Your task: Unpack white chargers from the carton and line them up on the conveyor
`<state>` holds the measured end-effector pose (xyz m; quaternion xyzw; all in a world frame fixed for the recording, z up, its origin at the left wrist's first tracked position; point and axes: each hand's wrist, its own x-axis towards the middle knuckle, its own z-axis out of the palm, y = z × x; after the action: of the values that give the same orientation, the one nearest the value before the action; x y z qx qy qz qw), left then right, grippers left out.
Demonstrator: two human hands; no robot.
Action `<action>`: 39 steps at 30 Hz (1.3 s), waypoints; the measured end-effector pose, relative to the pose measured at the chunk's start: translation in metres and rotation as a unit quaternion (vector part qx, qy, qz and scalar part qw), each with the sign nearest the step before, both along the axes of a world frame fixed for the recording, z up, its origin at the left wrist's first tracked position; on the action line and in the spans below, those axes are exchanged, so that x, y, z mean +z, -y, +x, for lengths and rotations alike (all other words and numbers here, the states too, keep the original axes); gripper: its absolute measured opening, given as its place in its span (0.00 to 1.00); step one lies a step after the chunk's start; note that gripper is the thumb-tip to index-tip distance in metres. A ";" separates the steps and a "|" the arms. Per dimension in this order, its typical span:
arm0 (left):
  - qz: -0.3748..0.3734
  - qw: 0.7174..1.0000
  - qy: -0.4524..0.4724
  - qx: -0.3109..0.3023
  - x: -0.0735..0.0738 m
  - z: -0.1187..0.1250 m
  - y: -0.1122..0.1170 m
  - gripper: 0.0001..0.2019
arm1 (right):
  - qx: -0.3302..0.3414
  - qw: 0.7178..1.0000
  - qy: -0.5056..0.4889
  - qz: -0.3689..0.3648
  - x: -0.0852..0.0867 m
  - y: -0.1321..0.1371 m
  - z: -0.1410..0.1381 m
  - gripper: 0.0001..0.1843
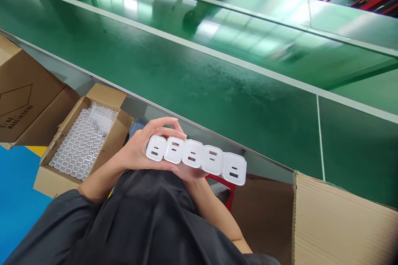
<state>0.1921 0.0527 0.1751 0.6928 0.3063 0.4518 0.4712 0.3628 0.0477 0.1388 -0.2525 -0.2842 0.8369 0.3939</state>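
A row of several white charger blocks point(196, 158) is held side by side in front of me, port faces up, just below the edge of the green table. My left hand point(139, 149) wraps the left end of the row, fingers curled over its top. My right hand point(190, 172) lies underneath the row, mostly hidden; only fingertips and palm edge show under the middle blocks. My black sleeves and lap fill the bottom of the view.
A green conveyor table point(192, 78) with metal rails spans the view. An open cardboard box point(105, 96) of clear plastic trays sits on the floor at left, beside a closed carton point(25, 91). Another carton point(342, 223) stands at lower right. A red stool point(228, 188) shows below the blocks.
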 end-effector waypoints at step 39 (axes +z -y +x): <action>0.228 0.940 -0.237 0.087 0.026 0.014 -0.002 0.22 | -0.030 0.988 -0.145 -0.052 -0.012 -0.005 0.005 0.44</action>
<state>0.2059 0.0543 0.2013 0.8395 0.3569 0.3713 0.1729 0.3675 0.0528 0.1270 -0.1565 -0.1730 0.8662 0.4420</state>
